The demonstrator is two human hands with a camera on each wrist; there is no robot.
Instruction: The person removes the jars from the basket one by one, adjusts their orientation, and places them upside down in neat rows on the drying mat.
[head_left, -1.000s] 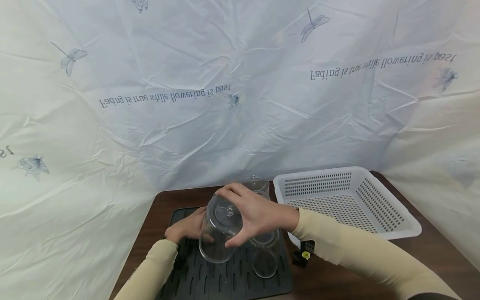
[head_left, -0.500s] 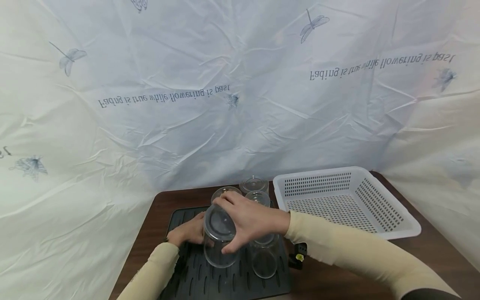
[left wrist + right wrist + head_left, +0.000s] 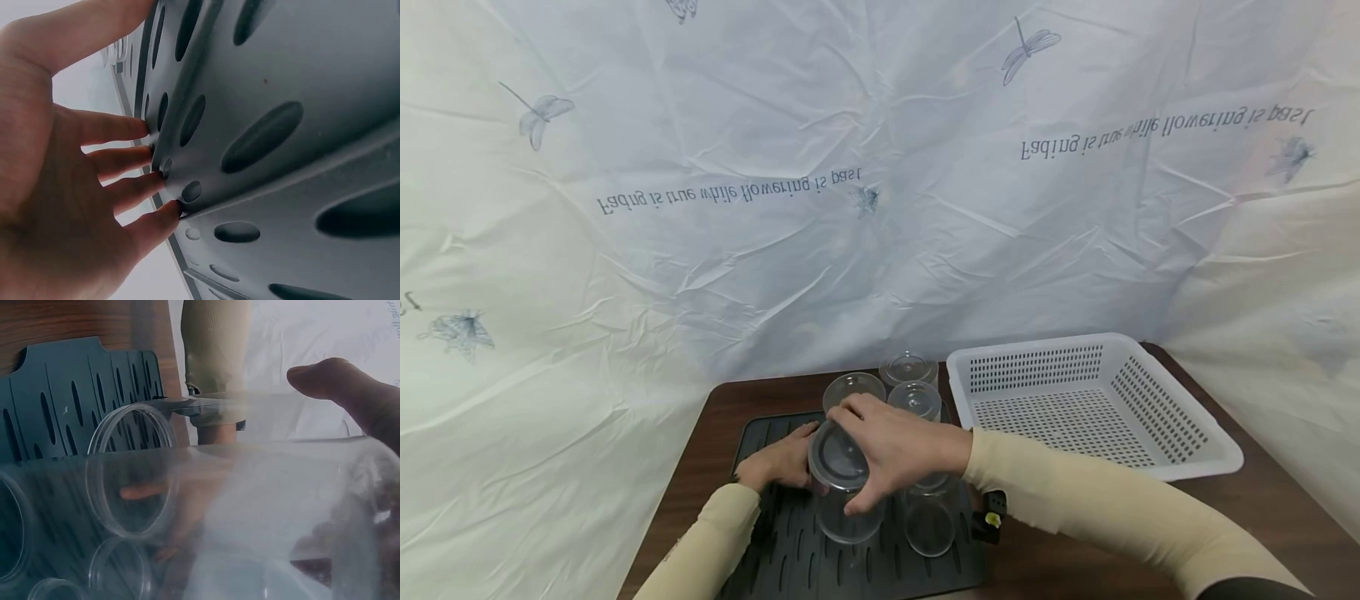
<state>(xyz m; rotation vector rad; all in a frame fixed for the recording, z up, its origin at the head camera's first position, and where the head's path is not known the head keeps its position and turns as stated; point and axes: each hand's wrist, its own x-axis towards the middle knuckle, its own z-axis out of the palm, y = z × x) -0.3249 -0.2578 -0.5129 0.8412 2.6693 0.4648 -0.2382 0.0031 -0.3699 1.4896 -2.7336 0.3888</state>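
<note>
In the head view my right hand (image 3: 901,446) grips a clear glass (image 3: 850,521), turned mouth down, near its base. Its mouth is low over the dark drying mat (image 3: 797,575); whether the rim touches the mat I cannot tell. My left hand (image 3: 782,460) is just left of that glass, partly seen through it. In the left wrist view the left hand's fingers (image 3: 122,164) are straight, with fingertips against the slotted mat. The right wrist view shows my thumb (image 3: 331,378) near the gripped glass (image 3: 131,469), and another clear glass (image 3: 262,487) fills the foreground.
Several other clear glasses are close by: one (image 3: 930,525) to the right, others (image 3: 854,385) behind my right hand. A white slotted plastic basket (image 3: 1075,417) stands on the right of the brown wooden table (image 3: 1075,533). A white printed sheet (image 3: 775,275) hangs behind.
My right hand has lowered the glass and moved it slightly toward me, from tilted to more upright. A glass behind it has come into sight. The left hand stays nearly in place.
</note>
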